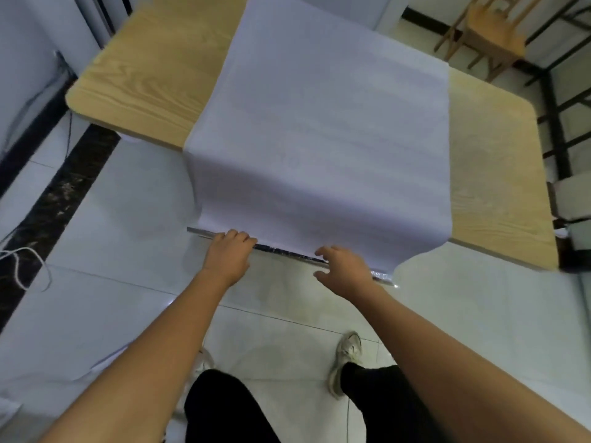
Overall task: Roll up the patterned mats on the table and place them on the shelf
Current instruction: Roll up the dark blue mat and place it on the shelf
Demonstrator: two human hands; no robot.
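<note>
Gripping rolled edge (287, 252) of mat (319, 139) with left hand (228, 251), fingers curled over it. Holding right hand (345, 270) at same edge, fingers spread, clasping nothing (contact unclear). Beyond both hands: rest of mat draped over table (144, 75), pale side up. Risks: rolling one-handed, skewing into cone; tugging, dragging sheet off table.

white mat (319, 129) face down, draped over table (144, 75) edge, barely rolled
</note>
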